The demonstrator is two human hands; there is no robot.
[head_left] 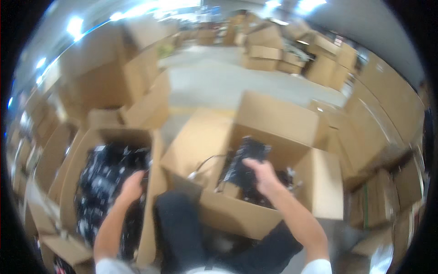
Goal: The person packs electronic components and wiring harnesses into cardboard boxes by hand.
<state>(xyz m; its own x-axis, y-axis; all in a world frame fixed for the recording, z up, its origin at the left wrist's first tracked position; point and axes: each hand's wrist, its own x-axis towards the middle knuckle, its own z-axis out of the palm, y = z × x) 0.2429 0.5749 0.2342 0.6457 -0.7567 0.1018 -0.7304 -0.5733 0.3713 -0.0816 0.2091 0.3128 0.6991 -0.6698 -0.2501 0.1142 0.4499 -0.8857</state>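
Observation:
My right hand (265, 177) grips a black, flat, rectangular item (248, 157), shiny as if wrapped in clear plastic. It holds the item tilted inside the open cardboard box (232, 212) in front of me to the right. Deeper in that box lie more dark pieces and some small whitish bits, too blurred to name. My left hand (132, 186) reaches into the cardboard box on the left (70, 182), among a pile of shiny black wrapped items (107, 178). Motion smears its fingers, and whether they hold anything does not show.
A thin dark cable with a pale end (192, 175) hangs over the right box's left flap (200, 139). My legs (178, 223) lie between and under the boxes. Large cartons crowd the left (93, 68) and right (388, 109); more stand across the grey floor (205, 77).

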